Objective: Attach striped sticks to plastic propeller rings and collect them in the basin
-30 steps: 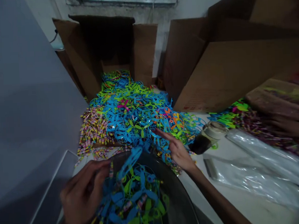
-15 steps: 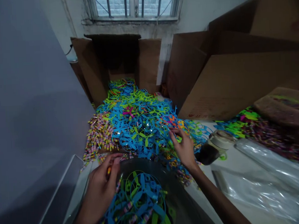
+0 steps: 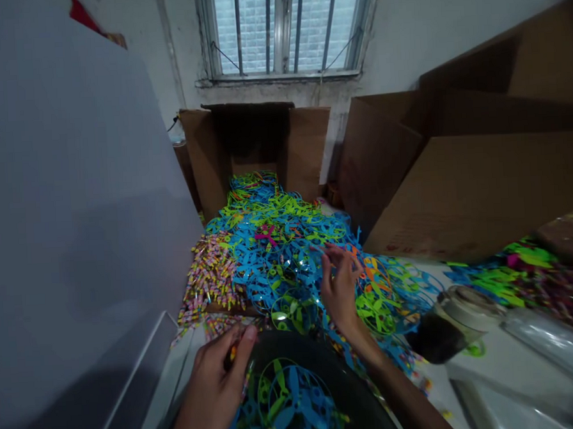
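Observation:
A big heap of blue, green and orange plastic propeller rings (image 3: 278, 240) covers the table ahead. My right hand (image 3: 339, 288) rests on that heap with its fingers pinched on a ring. At the rim of a dark round basin (image 3: 354, 396), my left hand (image 3: 217, 384) pinches a small striped stick. The basin holds several blue and green propeller rings (image 3: 287, 406). A pile of small striped sticks (image 3: 212, 279) lies left of the heap.
A tipped jar with dark contents (image 3: 448, 324) lies to the right, beside clear plastic bags (image 3: 548, 348). Open cardboard boxes (image 3: 258, 145) and flat cardboard sheets (image 3: 482, 191) stand behind. A grey panel (image 3: 65, 207) walls off the left. A barred window (image 3: 284, 29) is above.
The view has tilted up, showing the window. My left hand let the ring drop into the basin and now pinches a stick. My right hand reached further into the heap.

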`<state>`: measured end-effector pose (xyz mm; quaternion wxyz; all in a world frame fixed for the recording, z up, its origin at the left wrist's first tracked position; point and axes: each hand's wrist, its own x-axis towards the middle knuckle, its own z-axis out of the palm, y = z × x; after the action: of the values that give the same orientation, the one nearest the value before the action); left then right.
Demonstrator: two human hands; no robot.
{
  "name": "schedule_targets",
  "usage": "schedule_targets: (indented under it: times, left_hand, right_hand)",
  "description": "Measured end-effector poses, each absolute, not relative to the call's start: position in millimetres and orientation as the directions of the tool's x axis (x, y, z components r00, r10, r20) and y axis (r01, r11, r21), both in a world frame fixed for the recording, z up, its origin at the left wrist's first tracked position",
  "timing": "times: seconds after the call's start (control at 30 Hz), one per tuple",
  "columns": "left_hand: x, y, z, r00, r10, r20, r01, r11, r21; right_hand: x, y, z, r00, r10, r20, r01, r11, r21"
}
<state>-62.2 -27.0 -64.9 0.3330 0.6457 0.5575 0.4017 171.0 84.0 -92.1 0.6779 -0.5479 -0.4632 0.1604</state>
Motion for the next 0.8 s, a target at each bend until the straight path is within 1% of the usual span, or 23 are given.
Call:
schedule_targets:
  times: [0.1,0.17,0.23,0.3,0.37,0.43,0.53,0.63,0.7,0.8]
  left_hand:
    - [-62,-28,-67,0.031,0.992,0.121,0.462,-0.122,0.878]
    - [-62,-29,-68,0.029,0.996,0.089,0.444,-0.092,0.891]
    - [-61,-29,-69,0.009,0.998,0.069,0.42,-0.067,0.905]
    - [-60,-27,-69,-0.012,0.998,0.065,0.384,-0.056,0.922]
    - [-61,-25,-69,0.011,0.999,0.053,0.306,-0.054,0.95]
    - [-62,-21,-68,0.049,0.998,0.035,0.215,-0.045,0.976]
    - [-64,-18,-65,0.005,0.999,0.05,0.149,-0.05,0.988]
    - [-65,-19,-61,-0.096,0.992,0.084,0.106,-0.073,0.992]
    - [-66,-20,-59,-0.122,0.989,0.084,0.063,-0.076,0.995]
    - [-67,-22,-57,-0.082,0.993,0.08,-0.024,-0.083,0.996]
  right_hand:
    - [172,87,-91,0.546,0.757,0.359,0.163,0.325,-0.932]
    - [174,89,-90,0.578,0.763,0.289,0.079,0.301,-0.95]
    - [175,85,-87,0.572,0.785,0.237,0.008,0.284,-0.959]
    - [172,74,-81,0.476,0.869,0.131,-0.154,0.229,-0.961]
    - [165,56,-73,0.301,0.954,-0.006,-0.361,0.108,-0.927]
    - [155,35,-65,0.132,0.986,-0.101,-0.492,-0.023,-0.871]
    - [137,7,-59,-0.012,0.985,-0.173,-0.515,-0.154,-0.843]
    - [121,-10,-60,-0.138,0.967,-0.214,-0.457,-0.254,-0.853]
    - [115,-15,-62,-0.184,0.962,-0.203,-0.428,-0.264,-0.865]
    - [113,-17,-64,-0.181,0.968,-0.173,-0.416,-0.235,-0.878]
